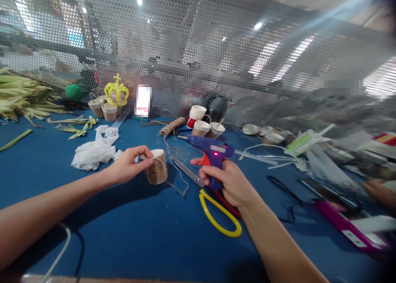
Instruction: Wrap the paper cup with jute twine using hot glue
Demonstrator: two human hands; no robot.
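Between the thumb and fingers of my left hand is the rim of a small paper cup, tilted and wrapped in brown twine. A loose strand of twine trails from it over the table. My right hand grips a blue hot glue gun with an orange trigger and a glowing red light; its nozzle points left, towards the twine roll. Clear glue stick sticks out of the gun's back. Under the right hand lie scissors with yellow and red handles, blades towards the cup.
Crumpled white fabric lies left of the cup. Several cups stand at the back, near a yellow crown-shaped piece and a bright phone. A purple device, a dark phone and another person's hand are at right.
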